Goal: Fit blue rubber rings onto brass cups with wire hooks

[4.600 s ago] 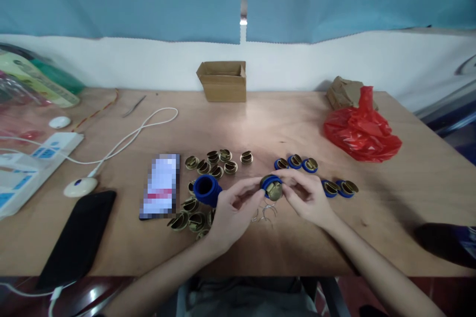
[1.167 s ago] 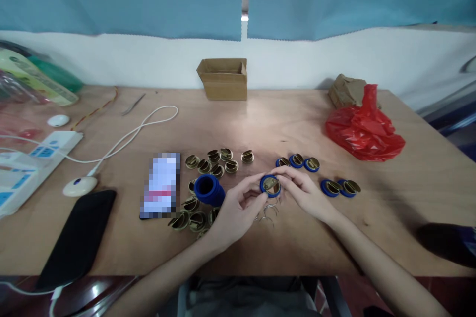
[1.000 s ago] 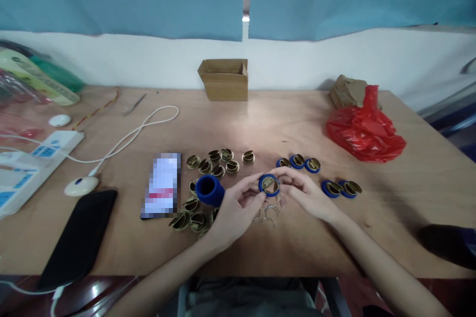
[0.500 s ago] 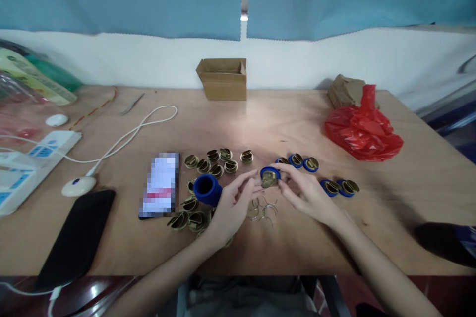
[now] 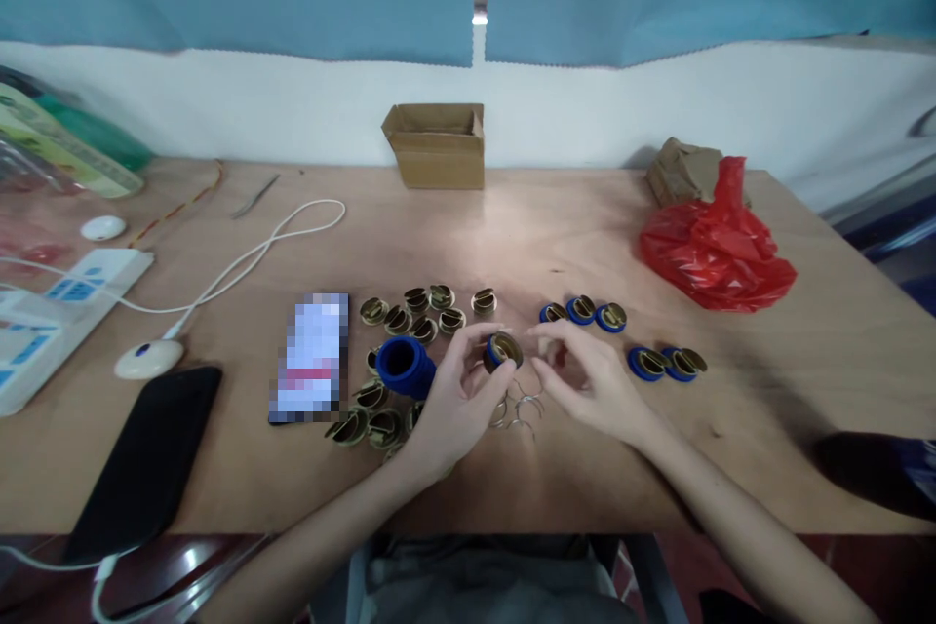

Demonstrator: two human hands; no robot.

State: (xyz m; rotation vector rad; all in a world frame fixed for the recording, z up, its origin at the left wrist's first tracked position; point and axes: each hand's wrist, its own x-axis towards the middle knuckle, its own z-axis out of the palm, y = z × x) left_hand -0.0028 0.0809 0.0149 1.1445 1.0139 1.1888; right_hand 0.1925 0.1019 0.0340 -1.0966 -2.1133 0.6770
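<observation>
My left hand (image 5: 457, 395) pinches a round brass fitting (image 5: 504, 348) between thumb and fingers, its open face turned up; a little blue shows at its rim. Just to its right, my right hand (image 5: 585, 375) has thumb and forefinger apart, with nothing visible between them. Beside my left hand stands a stack of blue rings (image 5: 405, 363). Around that stack lie several loose brass fittings (image 5: 384, 427), some partly hidden by the hand. Thin, curved metal clips (image 5: 523, 409) lie below the hands. Further right are several brass fittings seated in blue rings (image 5: 610, 316).
A phone with a lit screen (image 5: 311, 356) and a black phone (image 5: 146, 463) lie on the left, near a white cable (image 5: 241, 263) and power strip (image 5: 80, 322). At the back stand a cardboard box (image 5: 443, 161) and a red plastic bag (image 5: 717, 253). A dark object (image 5: 870, 473) sits front right.
The blue-rimmed brass fitting has shifted left into my left hand's grip and turned. My right hand has let go of it, its fingers now apart. The view has tilted slightly.
</observation>
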